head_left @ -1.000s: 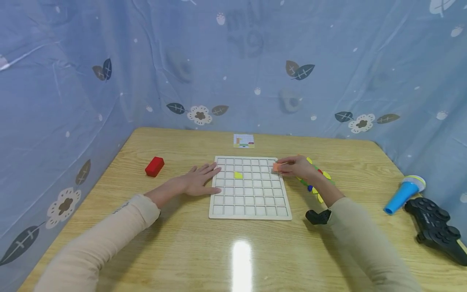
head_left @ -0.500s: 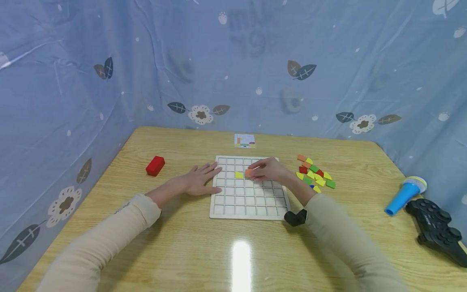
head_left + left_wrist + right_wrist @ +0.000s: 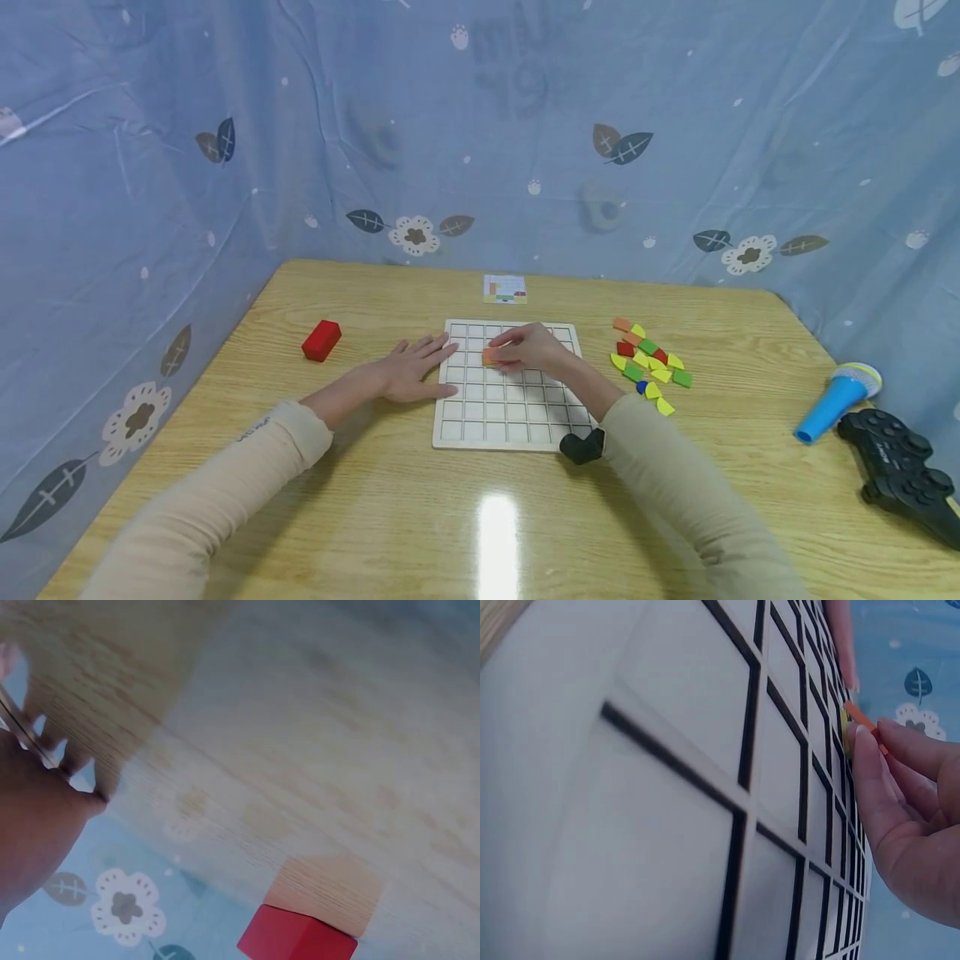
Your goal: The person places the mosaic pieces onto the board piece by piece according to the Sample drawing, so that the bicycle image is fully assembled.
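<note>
A white grid board (image 3: 495,410) lies on the wooden table. My right hand (image 3: 531,348) reaches over its upper left part and pinches an orange square tile (image 3: 490,355) between thumb and fingers. In the right wrist view the orange tile (image 3: 861,718) is tilted, close by a yellow tile (image 3: 845,733) on the board; whether they touch I cannot tell. My left hand (image 3: 411,372) lies spread with straight fingers, thumb and fingertips on the board's left edge. Part of the left hand (image 3: 37,817) also appears in the left wrist view.
Right of the board lie loose colored tiles, among them a green tile (image 3: 682,379). A small printed card (image 3: 505,289) is behind the board, a red block (image 3: 321,341) to the left. At far right are a blue toy microphone (image 3: 838,402) and a black game controller (image 3: 900,471).
My right hand has carried the orange tile leftward from the board's right edge to the yellow tile, uncovering the loose tiles. The left hand has stayed in place.
</note>
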`<state>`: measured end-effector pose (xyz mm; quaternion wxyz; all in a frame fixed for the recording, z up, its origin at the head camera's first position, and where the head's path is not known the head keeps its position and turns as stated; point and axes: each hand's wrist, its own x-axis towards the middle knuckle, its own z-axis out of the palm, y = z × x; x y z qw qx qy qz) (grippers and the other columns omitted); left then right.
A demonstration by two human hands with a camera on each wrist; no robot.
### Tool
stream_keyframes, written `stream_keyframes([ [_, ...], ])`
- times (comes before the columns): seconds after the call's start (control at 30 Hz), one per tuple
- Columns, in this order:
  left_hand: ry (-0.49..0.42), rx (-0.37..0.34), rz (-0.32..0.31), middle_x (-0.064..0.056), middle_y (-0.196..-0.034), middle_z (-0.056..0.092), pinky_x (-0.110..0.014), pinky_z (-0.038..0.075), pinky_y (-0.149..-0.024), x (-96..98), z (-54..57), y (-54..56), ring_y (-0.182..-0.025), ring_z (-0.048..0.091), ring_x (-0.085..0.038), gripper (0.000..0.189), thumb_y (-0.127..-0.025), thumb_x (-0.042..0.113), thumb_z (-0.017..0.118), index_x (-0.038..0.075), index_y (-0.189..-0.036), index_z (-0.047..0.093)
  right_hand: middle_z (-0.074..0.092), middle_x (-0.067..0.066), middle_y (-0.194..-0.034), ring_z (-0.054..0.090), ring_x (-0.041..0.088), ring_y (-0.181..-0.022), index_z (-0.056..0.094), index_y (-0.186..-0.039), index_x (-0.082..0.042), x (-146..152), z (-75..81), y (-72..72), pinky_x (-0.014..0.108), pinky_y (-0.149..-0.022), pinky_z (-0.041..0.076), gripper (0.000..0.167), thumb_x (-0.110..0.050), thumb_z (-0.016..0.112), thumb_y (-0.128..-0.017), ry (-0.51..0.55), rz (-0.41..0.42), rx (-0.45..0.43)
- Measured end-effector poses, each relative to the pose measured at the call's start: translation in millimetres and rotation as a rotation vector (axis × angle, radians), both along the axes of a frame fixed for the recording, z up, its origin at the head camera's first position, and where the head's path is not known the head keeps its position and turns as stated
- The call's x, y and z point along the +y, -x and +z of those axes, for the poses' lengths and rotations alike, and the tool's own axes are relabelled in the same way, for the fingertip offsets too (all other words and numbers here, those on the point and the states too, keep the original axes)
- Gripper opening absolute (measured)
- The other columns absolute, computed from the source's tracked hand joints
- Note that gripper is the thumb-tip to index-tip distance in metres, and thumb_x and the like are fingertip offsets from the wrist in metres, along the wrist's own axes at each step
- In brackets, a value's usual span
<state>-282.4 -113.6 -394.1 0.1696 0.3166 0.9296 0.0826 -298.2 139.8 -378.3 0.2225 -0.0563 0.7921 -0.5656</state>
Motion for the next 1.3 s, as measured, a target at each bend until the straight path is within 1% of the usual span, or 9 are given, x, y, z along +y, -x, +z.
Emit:
stream_keyframes([
  [0.13,-0.002,0.001,0.005,-0.005,-0.159,-0.005,-0.057,0.000,-0.110,1.0,0.1,0.0,-0.144,-0.002,-0.029,0.082,-0.094,0.064,0.038,0.021,-0.155,0.004,0.066,0.016,-0.097,0.068,0.020,-0.079,0.064,-0.116,0.005,-3.6,0.0,-1.3,0.032,-0.073,0.055,0.026,-0.004,0.063,-0.091,-0.016,0.004,0.020],
  [0.23,-0.003,0.005,0.006,-0.005,-0.159,-0.004,-0.057,0.000,-0.110,1.5,-0.7,-0.1,-0.144,-0.002,-0.029,0.082,-0.094,0.064,0.037,0.021,-0.155,0.004,0.066,0.016,-0.095,0.068,0.019,-0.077,0.065,-0.114,0.005,-5.9,0.3,-2.2,0.031,-0.072,0.055,0.025,-0.004,0.064,-0.091,-0.036,-0.011,0.031],
  [0.4,-0.010,0.021,0.011,-0.004,-0.159,-0.003,-0.057,0.001,-0.110,2.0,-3.0,-0.6,-0.144,-0.001,-0.027,0.082,-0.093,0.065,0.036,0.021,-0.155,0.005,0.067,0.013,-0.091,0.068,0.018,-0.074,0.068,-0.112,0.002,-9.2,0.2,-2.0,0.030,-0.069,0.055,0.025,-0.007,0.067,-0.089,-0.099,-0.030,0.057],
  [0.53,-0.026,0.030,0.016,-0.005,-0.159,-0.002,-0.057,0.000,-0.110,2.6,-5.0,-1.4,-0.144,-0.001,-0.029,0.082,-0.093,0.065,0.036,0.020,-0.155,0.005,0.068,0.012,-0.088,0.067,0.018,-0.073,0.069,-0.110,0.001,-11.1,0.1,-1.3,0.029,-0.068,0.055,0.024,-0.008,0.069,-0.088,-0.136,-0.038,0.070],
  [0.8,-0.016,0.046,0.036,-0.004,-0.159,-0.003,-0.056,-0.001,-0.110,4.6,-9.2,-2.0,-0.144,-0.002,-0.028,0.081,-0.094,0.067,0.032,0.022,-0.155,0.004,0.068,0.010,-0.082,0.066,0.017,-0.069,0.071,-0.107,0.000,-14.0,-0.2,-0.5,0.028,-0.065,0.055,0.023,-0.012,0.071,-0.087,-0.198,-0.021,0.119],
  [0.97,-0.026,0.049,0.032,-0.005,-0.159,-0.002,-0.057,-0.002,-0.110,4.0,-9.0,-2.3,-0.144,-0.002,-0.029,0.081,-0.094,0.066,0.033,0.021,-0.155,0.005,0.068,0.010,-0.084,0.066,0.016,-0.069,0.070,-0.108,0.000,-14.9,0.5,-0.7,0.029,-0.065,0.055,0.023,-0.011,0.071,-0.087,-0.218,-0.007,0.137],
  [1.17,-0.021,0.041,0.034,-0.005,-0.159,-0.003,-0.057,-0.002,-0.110,4.1,-6.8,-3.8,-0.144,-0.003,-0.028,0.082,-0.094,0.067,0.032,0.021,-0.155,0.004,0.067,0.008,-0.088,0.066,0.017,-0.073,0.071,-0.107,-0.003,-17.3,2.3,-1.4,0.028,-0.066,0.055,0.023,-0.015,0.071,-0.087,-0.257,0.001,0.144],
  [1.3,-0.011,0.041,0.040,-0.003,-0.159,-0.005,-0.056,-0.003,-0.110,3.2,-10.0,-1.9,-0.144,-0.004,-0.027,0.083,-0.093,0.069,0.030,0.023,-0.155,0.002,0.067,0.008,-0.088,0.065,0.017,-0.076,0.071,-0.106,-0.003,-18.2,3.4,-2.3,0.028,-0.068,0.055,0.021,-0.015,0.070,-0.088,-0.262,0.012,0.147],
])
